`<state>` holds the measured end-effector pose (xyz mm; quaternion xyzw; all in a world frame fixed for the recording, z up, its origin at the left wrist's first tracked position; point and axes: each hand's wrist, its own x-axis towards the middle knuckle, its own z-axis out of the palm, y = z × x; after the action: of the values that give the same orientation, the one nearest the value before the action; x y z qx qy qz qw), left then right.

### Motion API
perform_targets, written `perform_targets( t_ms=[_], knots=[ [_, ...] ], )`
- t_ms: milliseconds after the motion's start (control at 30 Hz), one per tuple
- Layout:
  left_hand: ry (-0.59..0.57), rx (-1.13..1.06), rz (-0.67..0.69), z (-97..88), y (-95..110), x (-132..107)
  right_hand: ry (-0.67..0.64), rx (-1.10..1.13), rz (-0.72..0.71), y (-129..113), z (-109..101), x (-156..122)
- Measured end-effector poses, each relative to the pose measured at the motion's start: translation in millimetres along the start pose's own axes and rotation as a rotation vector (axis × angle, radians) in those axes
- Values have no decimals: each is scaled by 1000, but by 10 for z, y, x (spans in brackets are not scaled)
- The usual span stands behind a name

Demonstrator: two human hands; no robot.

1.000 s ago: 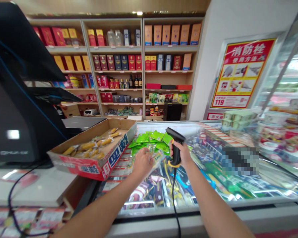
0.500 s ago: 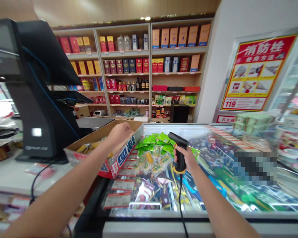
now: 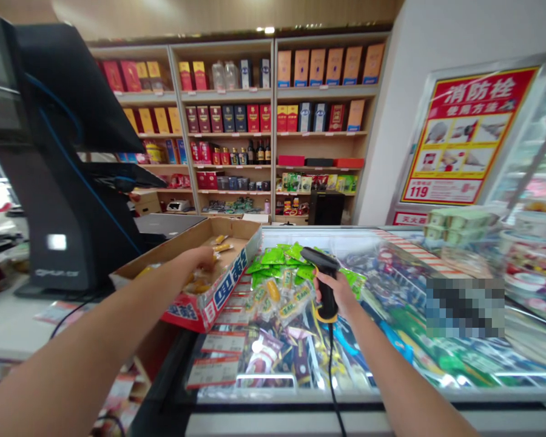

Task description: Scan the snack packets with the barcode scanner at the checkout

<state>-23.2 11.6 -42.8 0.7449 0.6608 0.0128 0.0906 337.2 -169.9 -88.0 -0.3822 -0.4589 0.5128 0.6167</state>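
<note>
My right hand [image 3: 334,288] is wrapped round the handle of a black and yellow barcode scanner [image 3: 323,261], its cord hanging down towards me. The scanner is held above a glass-topped freezer [image 3: 391,230]. My left hand [image 3: 203,260] reaches down into an open cardboard box [image 3: 230,227], among small yellow snacks in clear wrappers [image 3: 222,247]. Its fingertips are hidden in there, so I cannot tell whether they grip anything. Between the hands, several clear-wrapped yellow snacks [image 3: 273,291] lie on the glass, in front of a pile of bright green packets [image 3: 275,255].
At the left stands a black checkout terminal [image 3: 59,182] on a white counter [image 3: 9,321]. Egg cartons [image 3: 457,224] and stacked tubs [image 3: 532,255] sit at the right. Shelves of boxes and bottles [image 3: 273,133] line the back, beside a red poster [image 3: 471,133].
My left hand has gone down from above the box to the snacks inside it. The scanner has shifted slightly left in my right hand. The whole view has turned a little.
</note>
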Motion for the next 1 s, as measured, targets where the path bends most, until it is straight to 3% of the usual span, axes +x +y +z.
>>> perform_targets(
  t_ms=[133, 267, 433, 533, 633, 700, 767, 867, 1000],
  knots=[
    [-87, -71, -159, -55, 52, -69, -18, -2, 2, -5, 12, -4],
    [-54, -644, -237, -286, 113, -246, -27, 5, -12, -17, 24, -11],
    [-133, -1305, -16, -712, 349, -593, -54, 1, 0, -7, 34, -10],
    [-144, -1509, 111, -732, 662, -849, -81, -12, 8, 5, 39, -5],
    [-116, -1582, 233, -408, 1065, -1061, -97, -16, 13, 10, 37, -5],
    [-58, -1598, 261, -46, 1320, -1134, -109, -11, 11, 11, 32, -10],
    [75, -1591, 228, 340, 1512, -1143, -130, -7, 2, 10, 28, -22],
    [187, -1572, 206, 784, 1635, -1078, -177, -22, 7, 6, 37, -51],
    [184, -1561, 321, 999, 1573, -995, -247, -63, 24, 6, 80, -93]
  ],
)
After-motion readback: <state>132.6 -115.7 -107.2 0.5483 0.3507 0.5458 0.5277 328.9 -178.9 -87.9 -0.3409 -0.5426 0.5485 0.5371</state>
